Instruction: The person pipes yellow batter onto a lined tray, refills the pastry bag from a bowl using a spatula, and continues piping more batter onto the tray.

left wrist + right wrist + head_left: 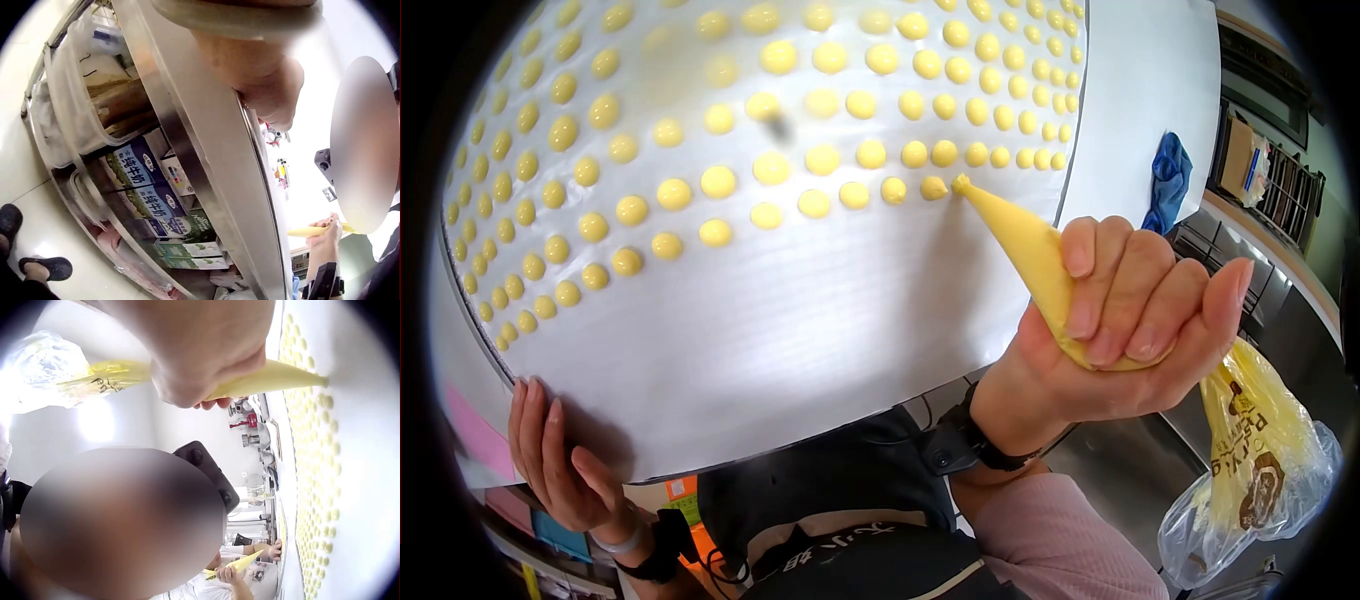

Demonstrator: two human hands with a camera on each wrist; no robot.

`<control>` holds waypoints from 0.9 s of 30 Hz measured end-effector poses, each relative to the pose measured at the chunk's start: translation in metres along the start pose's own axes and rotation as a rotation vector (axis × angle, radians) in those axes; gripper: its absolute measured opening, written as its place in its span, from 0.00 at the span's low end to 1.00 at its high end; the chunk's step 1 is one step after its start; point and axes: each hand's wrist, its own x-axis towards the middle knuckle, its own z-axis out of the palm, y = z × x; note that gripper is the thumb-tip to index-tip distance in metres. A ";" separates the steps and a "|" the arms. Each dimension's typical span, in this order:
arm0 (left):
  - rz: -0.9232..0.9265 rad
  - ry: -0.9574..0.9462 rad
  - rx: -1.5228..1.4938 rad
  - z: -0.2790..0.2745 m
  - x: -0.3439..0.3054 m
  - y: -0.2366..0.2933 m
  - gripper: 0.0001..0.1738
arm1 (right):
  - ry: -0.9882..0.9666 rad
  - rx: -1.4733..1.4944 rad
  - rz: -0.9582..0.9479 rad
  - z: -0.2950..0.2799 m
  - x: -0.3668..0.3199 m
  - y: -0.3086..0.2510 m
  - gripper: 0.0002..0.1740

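My right hand [1115, 300] grips a piping bag [1025, 240] full of yellow batter, fingers curled round its body. The bag slants down to the left, its tip right at the end of the front row of piped mounds. Small round yellow mounds [718, 181] cover the far part of a white-lined tray [800, 310] in rows. The bag's twisted tail, a printed clear plastic end [1250, 450], hangs below the right hand. My left hand [560, 465] rests with extended fingers at the tray's left front corner. In the right wrist view the piping bag [275, 380] points toward the mounds.
A crumpled blue cloth [1168, 180] lies on the white surface right of the tray. Under the steel counter [206, 131] are milk cartons [134, 164] and a plastic bin [75, 94]. Another person [231, 575] holds a yellow piping bag in the background.
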 end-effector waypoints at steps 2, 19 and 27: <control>-0.003 0.001 0.008 0.001 -0.001 0.000 0.17 | 0.014 -0.028 -0.017 -0.001 0.000 -0.001 0.31; 0.019 0.003 0.025 0.002 -0.002 0.000 0.17 | 0.040 -0.025 -0.063 -0.025 0.004 -0.009 0.30; 0.019 0.002 0.055 0.002 -0.001 0.000 0.17 | 0.125 -0.016 -0.004 -0.028 0.006 -0.004 0.30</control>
